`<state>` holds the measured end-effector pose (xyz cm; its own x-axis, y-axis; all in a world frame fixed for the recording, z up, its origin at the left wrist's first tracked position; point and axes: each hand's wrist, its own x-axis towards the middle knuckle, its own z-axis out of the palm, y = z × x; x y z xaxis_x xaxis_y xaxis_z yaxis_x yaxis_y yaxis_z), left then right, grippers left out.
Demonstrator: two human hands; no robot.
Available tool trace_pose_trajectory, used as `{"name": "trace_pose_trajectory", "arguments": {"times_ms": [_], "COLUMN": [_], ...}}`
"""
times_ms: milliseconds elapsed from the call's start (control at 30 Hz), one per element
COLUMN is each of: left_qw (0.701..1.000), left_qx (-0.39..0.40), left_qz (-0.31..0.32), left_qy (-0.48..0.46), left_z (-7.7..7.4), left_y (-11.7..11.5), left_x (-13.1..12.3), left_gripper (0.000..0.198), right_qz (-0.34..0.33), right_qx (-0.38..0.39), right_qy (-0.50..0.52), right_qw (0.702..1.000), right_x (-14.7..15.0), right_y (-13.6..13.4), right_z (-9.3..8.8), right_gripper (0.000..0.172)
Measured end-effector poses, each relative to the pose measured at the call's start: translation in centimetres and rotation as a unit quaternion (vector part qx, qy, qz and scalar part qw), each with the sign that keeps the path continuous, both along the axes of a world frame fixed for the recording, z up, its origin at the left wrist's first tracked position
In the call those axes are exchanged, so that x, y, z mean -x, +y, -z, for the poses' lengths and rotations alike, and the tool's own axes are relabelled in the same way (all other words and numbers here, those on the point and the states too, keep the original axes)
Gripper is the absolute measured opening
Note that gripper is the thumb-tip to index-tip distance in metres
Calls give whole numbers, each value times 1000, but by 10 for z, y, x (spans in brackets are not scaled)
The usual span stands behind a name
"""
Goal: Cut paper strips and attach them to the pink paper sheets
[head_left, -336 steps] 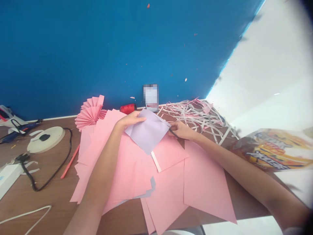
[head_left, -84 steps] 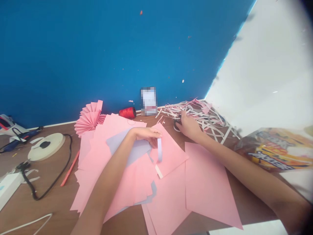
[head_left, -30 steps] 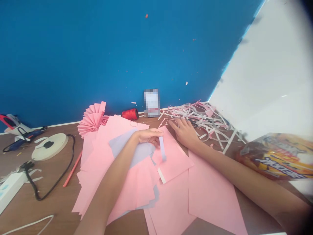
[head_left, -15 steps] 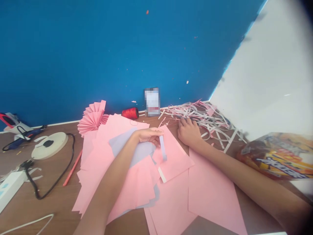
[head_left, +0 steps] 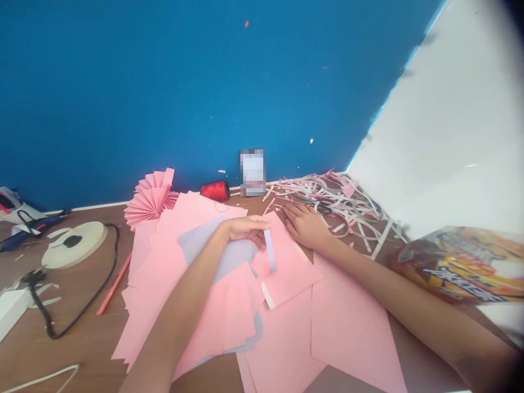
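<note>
My left hand (head_left: 245,226) pinches the top of a narrow pale lilac strip (head_left: 270,255), which hangs down over a folded pink paper piece (head_left: 292,267). A white band (head_left: 267,295) runs along that piece's lower left edge. My right hand (head_left: 308,226) rests with its fingers stretched out, palm down, at the upper right edge of the same piece. Under my left arm lie overlapping pink sheets (head_left: 164,262), with a lilac sheet (head_left: 204,234) among them. More flat pink sheets (head_left: 352,322) spread below my right arm.
Paper shavings (head_left: 347,199) are heaped by the wall. A pink paper fan (head_left: 149,199), a red thread spool (head_left: 215,190) and a phone-like object with a blurred screen (head_left: 252,172) stand at the back. Leftward are a tape roll (head_left: 76,245), a red pen (head_left: 114,284) and a black cable (head_left: 117,240). A snack packet (head_left: 462,265) lies right.
My right hand has come left from the shavings onto the folded pink piece's edge, its fingers straightening. My left hand keeps its pinch on the strip. The view has shifted slightly.
</note>
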<state>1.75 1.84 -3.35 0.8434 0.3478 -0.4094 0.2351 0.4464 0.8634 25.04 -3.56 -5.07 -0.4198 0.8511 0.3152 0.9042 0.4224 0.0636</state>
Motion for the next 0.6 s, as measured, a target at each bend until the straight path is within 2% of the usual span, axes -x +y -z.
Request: {"name": "trace_pose_trajectory", "arguments": {"times_ms": [167, 233, 333, 467, 500, 533, 600], "left_qw": [1000, 1000, 1000, 1000, 1000, 1000, 1000], "left_qx": [5, 8, 14, 20, 21, 21, 21], "left_qz": [0, 3, 3, -6, -7, -7, -2], "left_qy": [-5, -6, -8, -6, -7, -9, -12], "left_z": [-3, -4, -3, -1, -1, -1, -2], "left_y": [-1, -1, -1, 0, 0, 0, -1], "left_x": [-1, -1, -1, -1, -1, -1, -2], "left_gripper": [34, 33, 32, 32, 32, 32, 31], "right_qz": [118, 142, 117, -26, -36, -24, 43], "right_qx": [-11, -20, -40, -20, -10, -2, -3], "right_qy": [10, 19, 36, 30, 29, 31, 39], "right_qw": [993, 990, 992, 999, 999, 999, 998], "right_x": [2, 2, 2, 2, 2, 1, 1], "right_y": [-1, -2, -2, -2, -2, -2, -1], "right_z": [5, 5, 3, -1, -1, 0, 1], "right_gripper": [57, 58, 53, 45, 44, 42, 40]}}
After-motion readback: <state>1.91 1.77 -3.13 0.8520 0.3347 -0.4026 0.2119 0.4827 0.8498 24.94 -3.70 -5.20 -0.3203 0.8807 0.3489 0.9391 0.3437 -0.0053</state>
